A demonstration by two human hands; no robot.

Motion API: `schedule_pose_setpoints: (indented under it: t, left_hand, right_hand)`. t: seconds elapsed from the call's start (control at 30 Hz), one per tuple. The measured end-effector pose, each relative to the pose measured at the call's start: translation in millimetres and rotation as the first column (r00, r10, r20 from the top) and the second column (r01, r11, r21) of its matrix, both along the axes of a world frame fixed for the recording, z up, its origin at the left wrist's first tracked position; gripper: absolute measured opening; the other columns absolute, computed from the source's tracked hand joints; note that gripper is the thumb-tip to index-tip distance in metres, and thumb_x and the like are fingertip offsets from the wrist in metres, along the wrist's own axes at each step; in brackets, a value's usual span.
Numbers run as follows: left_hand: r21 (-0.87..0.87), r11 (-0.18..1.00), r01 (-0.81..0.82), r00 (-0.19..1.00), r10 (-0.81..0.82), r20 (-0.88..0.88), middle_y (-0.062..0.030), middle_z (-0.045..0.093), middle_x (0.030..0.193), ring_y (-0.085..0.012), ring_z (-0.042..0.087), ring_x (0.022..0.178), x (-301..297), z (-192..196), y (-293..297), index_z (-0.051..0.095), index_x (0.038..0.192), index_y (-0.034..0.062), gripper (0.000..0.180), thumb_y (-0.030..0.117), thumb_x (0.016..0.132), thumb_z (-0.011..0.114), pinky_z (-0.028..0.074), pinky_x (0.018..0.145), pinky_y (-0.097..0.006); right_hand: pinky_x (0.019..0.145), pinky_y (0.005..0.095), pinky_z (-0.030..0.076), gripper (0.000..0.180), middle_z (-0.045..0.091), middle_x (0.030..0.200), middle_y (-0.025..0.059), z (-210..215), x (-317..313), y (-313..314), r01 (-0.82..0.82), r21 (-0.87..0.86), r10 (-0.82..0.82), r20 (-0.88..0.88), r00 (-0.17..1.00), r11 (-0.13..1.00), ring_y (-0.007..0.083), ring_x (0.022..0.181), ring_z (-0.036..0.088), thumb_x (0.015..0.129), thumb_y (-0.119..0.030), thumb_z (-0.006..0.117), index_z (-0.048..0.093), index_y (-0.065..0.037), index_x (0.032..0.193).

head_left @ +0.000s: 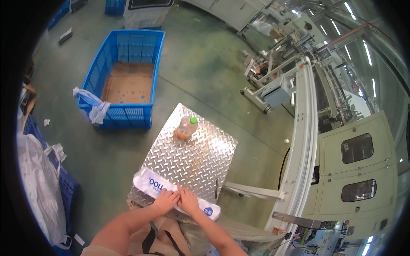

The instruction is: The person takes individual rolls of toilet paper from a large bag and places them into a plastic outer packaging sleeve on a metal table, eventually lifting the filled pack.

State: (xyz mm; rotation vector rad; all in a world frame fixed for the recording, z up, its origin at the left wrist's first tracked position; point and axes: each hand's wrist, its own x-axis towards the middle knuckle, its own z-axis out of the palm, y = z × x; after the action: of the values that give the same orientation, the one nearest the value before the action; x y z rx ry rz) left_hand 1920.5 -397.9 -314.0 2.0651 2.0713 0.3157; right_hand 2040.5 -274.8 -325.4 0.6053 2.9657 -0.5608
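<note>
A long white plastic pack (pixel 147 182) with blue print lies along the near edge of a metal tread-plate tabletop (pixel 192 160). My left hand (pixel 165 202) rests at the middle of the pack, its fingers bent and closed on the wrapping. Right beside it, my right hand (pixel 187 200) also grips the pack, fingers together and nearly touching the left ones. What the fingertips pinch is too small to make out. Farther back on the tabletop is a clear bottle (pixel 185 129) with a green cap and some orange-brown content.
Beyond the table to the left stands a blue crate (pixel 152 106) lined with cardboard, a plastic bag (pixel 97 112) tied at its corner. White sacks (pixel 38 187) lie at the left. A pale rail (pixel 304 141) and a cabinet machine (pixel 358 166) border the right side.
</note>
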Motion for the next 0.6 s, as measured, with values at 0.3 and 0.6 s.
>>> schedule_pose_setpoints:
  t: [0.3, 0.6]
  left_hand:
    - [-0.136, 0.978, 0.156, 0.988, -0.151, 0.045, -0.002, 0.053, 0.101, -0.0197, 0.053, 0.099, -7, 5, 21, 0.052, 0.112, 0.0179, 0.043, 0.028, 0.073, 0.067, 0.035, 0.091, -0.048]
    - [-0.571, 0.818, 0.073, 0.842, -0.357, -0.404, -0.0125, 0.06, 0.114, -0.0315, 0.051, 0.109, 24, 5, 32, 0.064, 0.113, 0.0091, 0.034, 0.024, 0.086, 0.049, 0.026, 0.098, -0.06]
  right_hand:
    - [0.077, 0.0458, 0.048, 0.063, 0.056, 0.104, 0.0216, 1, -5, 42, -0.087, -0.253, 0.155, 0.262, 0.953, 0.964, 0.0376, 0.09, 0.058, 0.079, -0.011, 0.055, 0.03, -0.003, 0.136]
    - [0.071, 0.0476, 0.051, 0.024, 0.062, 0.096, 0.0202, -20, -6, 36, -0.071, -0.025, 0.075, 0.363, 0.929, 0.997, 0.0366, 0.083, 0.063, 0.085, -0.011, 0.043, 0.054, -0.002, 0.104]
